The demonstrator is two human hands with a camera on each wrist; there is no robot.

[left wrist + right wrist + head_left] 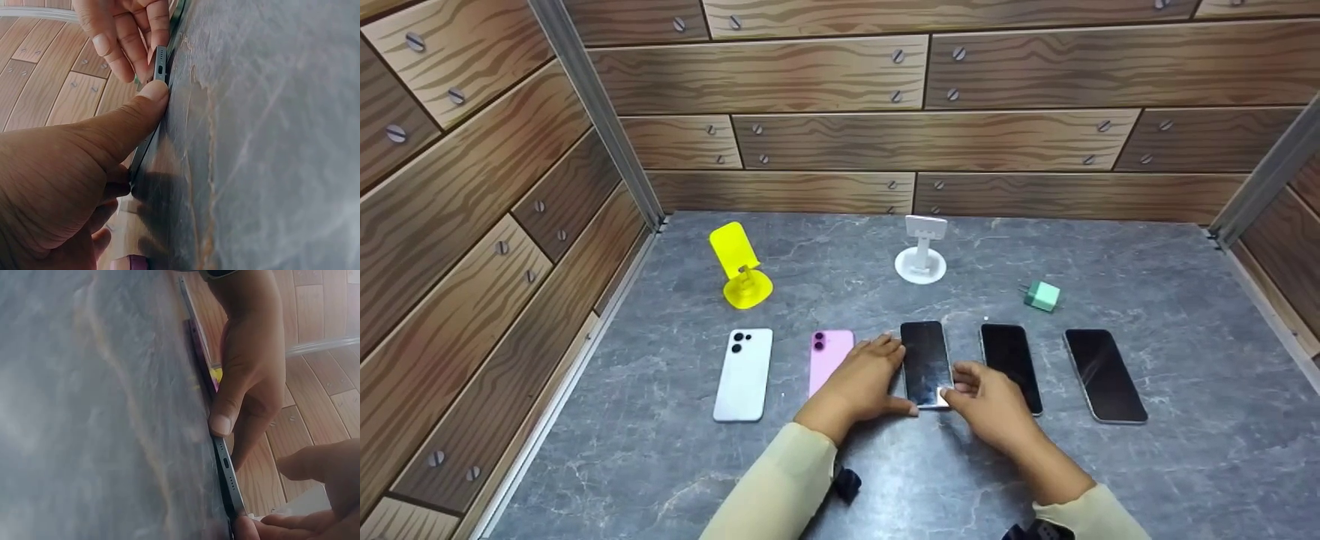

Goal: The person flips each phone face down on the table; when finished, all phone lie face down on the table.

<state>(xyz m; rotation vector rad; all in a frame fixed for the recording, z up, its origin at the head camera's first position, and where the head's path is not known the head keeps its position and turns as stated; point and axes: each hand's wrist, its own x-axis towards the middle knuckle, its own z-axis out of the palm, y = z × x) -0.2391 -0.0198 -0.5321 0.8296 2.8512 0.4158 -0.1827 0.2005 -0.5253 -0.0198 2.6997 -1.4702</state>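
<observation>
My left hand [870, 379] holds the middle dark-screened phone [924, 358] along its left side. Its thumb presses the lower left corner, and its fingers lie by the left edge. The phone is screen up; its bottom edge with the charging port [160, 70] shows in both wrist views. My right hand [990, 401] is at the lower right corner, fingertips touching the phone's edge. In the right wrist view the right thumb [304, 463] stands apart from these fingers. A small white patch [943, 397] shows at that corner, partly covered by the right thumb in the head view.
A white phone [743, 375] and a pink phone [830, 356] lie back up on the left. Two black-screened phones [1009, 364] [1105, 375] lie on the right. Behind stand a yellow phone stand [735, 251], a white phone stand [921, 262] and a green charger plug [1042, 295].
</observation>
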